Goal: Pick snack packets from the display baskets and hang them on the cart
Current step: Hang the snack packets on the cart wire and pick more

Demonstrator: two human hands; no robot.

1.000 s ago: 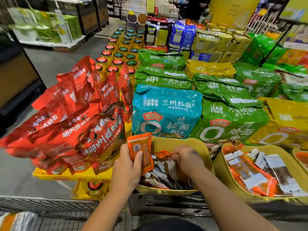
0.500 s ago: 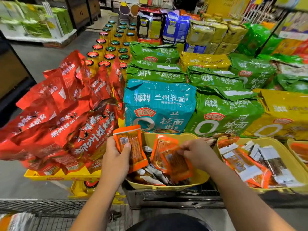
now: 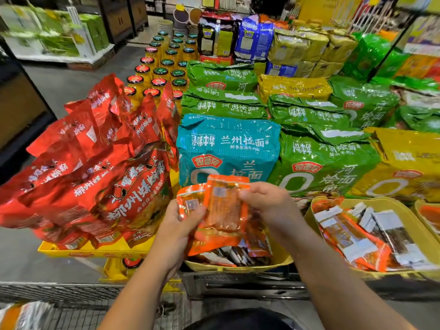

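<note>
My left hand (image 3: 176,225) grips an orange snack packet (image 3: 189,202) above the yellow display basket (image 3: 283,260). My right hand (image 3: 266,201) pinches the upper right corner of a second orange snack packet (image 3: 225,208) and holds it against the first, with more orange packets bunched below them. Further packets lie inside the basket beneath my hands. The wire cart (image 3: 59,294) runs along the bottom left of the view.
A second yellow basket (image 3: 414,225) full of packets stands to the right. Red bags (image 3: 95,167) pile up on the left, with teal, green and yellow noodle packs (image 3: 228,146) behind. Jars (image 3: 164,60) stand further back. An open aisle floor lies to the left.
My right hand lifted packets out of the basket and brought them up to the packet in my left hand. Both hands now meet above the basket.
</note>
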